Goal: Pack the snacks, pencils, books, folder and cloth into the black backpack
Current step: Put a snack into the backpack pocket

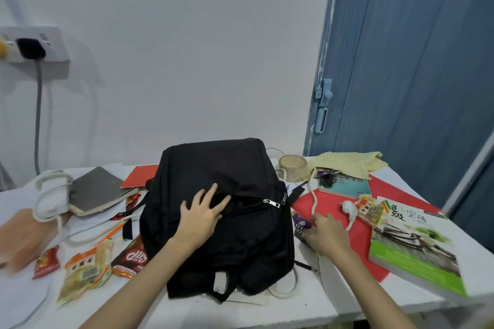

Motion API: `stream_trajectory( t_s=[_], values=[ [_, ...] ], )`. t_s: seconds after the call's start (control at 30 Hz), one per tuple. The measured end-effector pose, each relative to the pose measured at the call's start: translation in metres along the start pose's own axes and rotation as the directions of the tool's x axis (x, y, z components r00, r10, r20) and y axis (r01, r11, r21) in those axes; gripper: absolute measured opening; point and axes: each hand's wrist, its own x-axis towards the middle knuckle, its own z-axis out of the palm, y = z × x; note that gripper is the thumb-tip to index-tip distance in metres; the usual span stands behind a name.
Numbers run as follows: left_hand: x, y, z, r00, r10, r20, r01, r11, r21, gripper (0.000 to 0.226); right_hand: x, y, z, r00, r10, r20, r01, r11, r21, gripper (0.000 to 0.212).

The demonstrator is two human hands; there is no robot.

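Observation:
The black backpack (227, 211) lies flat in the middle of the white table, its zipper partly open near the top. My left hand (201, 215) rests spread on the backpack's front. My right hand (324, 232) touches a dark purple snack packet (300, 224) at the backpack's right edge, on the red folder (336, 197). Snack packs (85, 267) lie at the left front. An orange pencil (115, 231) lies left of the bag. A green book (417, 246), a teal book (344, 184) and a yellow cloth (352, 161) sit on the right.
A grey notebook (99, 189) and a coiled white power strip (52, 195) lie at the left. A tape roll (292, 168) stands behind the bag. A white cable and plug (350, 208) cross the red folder. A blue door (406, 75) stands at the right.

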Motion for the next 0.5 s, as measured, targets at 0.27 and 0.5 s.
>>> stream_trajectory(
  t_s=[0.27,0.5],
  values=[
    [0.014,-0.033,-0.023,0.926,-0.071,-0.370,-0.111,0.887,-0.448,0.071,-0.001,0.011,0.009,0.983,-0.064,-0.172,0.096,0.977,0.190,0.017],
    [0.024,-0.051,-0.058,0.841,-0.346,-0.416,-0.038,0.729,-0.683,0.035,-0.006,-0.004,-0.040,0.837,0.090,-0.540,0.243,0.822,0.514,0.015]
  ],
)
